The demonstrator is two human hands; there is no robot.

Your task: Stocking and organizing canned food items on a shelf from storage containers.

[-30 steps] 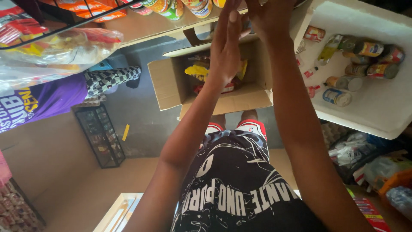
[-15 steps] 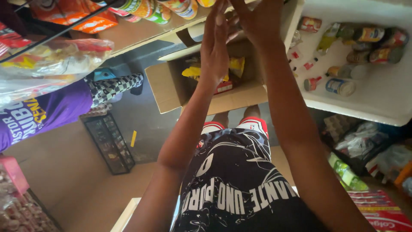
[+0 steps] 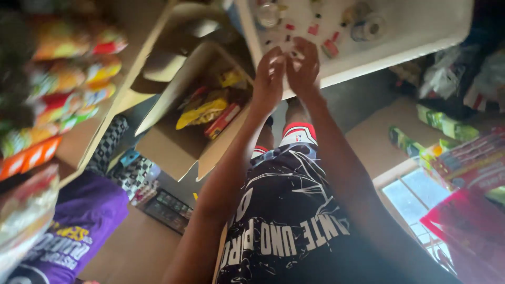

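Observation:
Both my arms reach out over my legs, and my hands meet fingertip to fingertip. My left hand [image 3: 269, 76] and my right hand [image 3: 305, 66] hover at the near edge of a white tray [image 3: 421, 31]. The tray carries cans and small red items. The image is blurred, so I cannot tell if anything small sits between my fingers. Left of my hands, below them, stands an open cardboard box [image 3: 173, 147] with yellow and red snack packets [image 3: 202, 108] inside.
Shelves of colourful snack bags [image 3: 68, 79] run along the left. A person in a purple shirt [image 3: 73, 231] sits at the lower left beside a black wire rack [image 3: 168, 210]. Green packets [image 3: 439, 121] and red packages [image 3: 468, 221] lie on the right.
My hands have come down from the top of the view and drawn together at the tray's edge. The view has swung, so the box and shelves now sit further left.

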